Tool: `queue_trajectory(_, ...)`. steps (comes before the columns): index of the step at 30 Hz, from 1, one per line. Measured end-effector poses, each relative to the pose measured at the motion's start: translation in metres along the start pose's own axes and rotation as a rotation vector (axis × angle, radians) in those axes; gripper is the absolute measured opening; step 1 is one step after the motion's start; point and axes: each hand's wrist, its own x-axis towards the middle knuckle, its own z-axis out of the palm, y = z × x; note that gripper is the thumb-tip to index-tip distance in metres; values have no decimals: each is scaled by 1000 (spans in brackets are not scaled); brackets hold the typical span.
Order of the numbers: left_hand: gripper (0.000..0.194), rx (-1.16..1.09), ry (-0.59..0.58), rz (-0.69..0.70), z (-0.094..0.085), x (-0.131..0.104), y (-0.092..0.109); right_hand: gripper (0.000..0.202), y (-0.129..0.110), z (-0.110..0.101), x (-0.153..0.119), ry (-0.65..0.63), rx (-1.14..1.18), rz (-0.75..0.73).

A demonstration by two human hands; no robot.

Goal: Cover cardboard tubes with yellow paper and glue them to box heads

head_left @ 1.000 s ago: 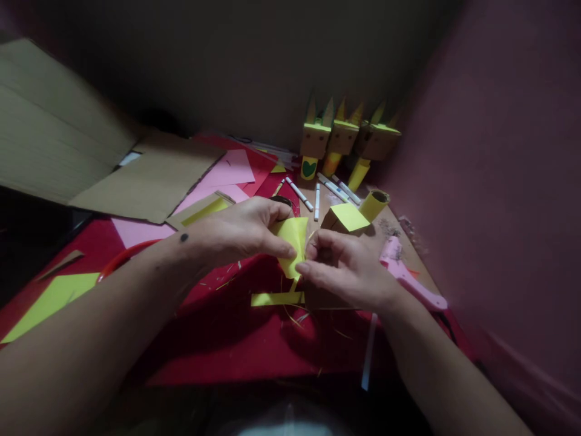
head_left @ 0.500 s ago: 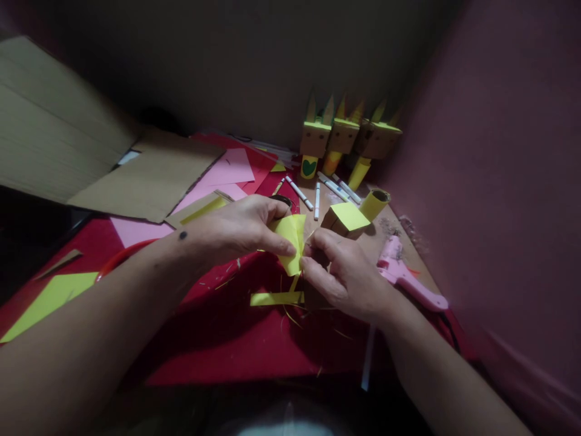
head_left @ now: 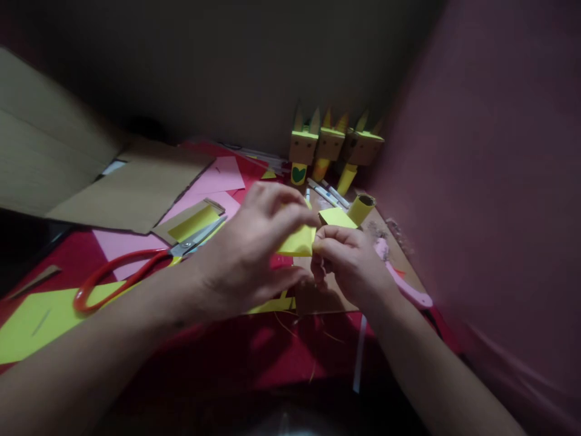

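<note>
While we hold the work above the red sheet (head_left: pixel 236 357), the cardboard sheets (head_left: pixel 131 191) lie well off to the left of the grip and the pink paper (head_left: pixel 218 175) beyond it. Left of the grip the red-handled scissors (head_left: pixel 136 269) now show in full, where a second ago our forearm hid them. Behind the grip stand three cardboard figures (head_left: pixel 331 145); one bears a green heart, and we can read no writing anywhere. Our left hand (head_left: pixel 245 260) has lifted and turned, its fingers pinching the yellow paper piece (head_left: pixel 297 242) from above; our right hand (head_left: pixel 349 263) pinches its right edge. The piece, earlier hanging point down, now lies nearly flat, its long axis running left to right between the two pinches.
</note>
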Motion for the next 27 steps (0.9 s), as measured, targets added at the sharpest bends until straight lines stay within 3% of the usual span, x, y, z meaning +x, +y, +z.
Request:
queue_trajectory(5, 18, 229, 34, 183, 10, -3, 5, 17, -3, 4, -2, 9, 221, 61)
queue_trajectory(9, 14, 213, 48, 240, 11, -6, 4, 14, -6, 11, -5, -2, 352, 144)
queue_trajectory(13, 14, 122, 73, 219, 11, -9, 3, 13, -7, 15, -6, 1, 392, 193)
queue_trajectory(19, 13, 34, 76, 84, 15, -8, 3, 12, -9, 15, -7, 22, 446, 245)
queue_trajectory(23, 11, -5, 121, -6, 15, -7, 5, 15, -9, 15, -6, 13, 436, 235)
queue_trajectory(27, 13, -12, 108, -12, 16, -7, 6, 13, -6, 15, -5, -4, 467, 225)
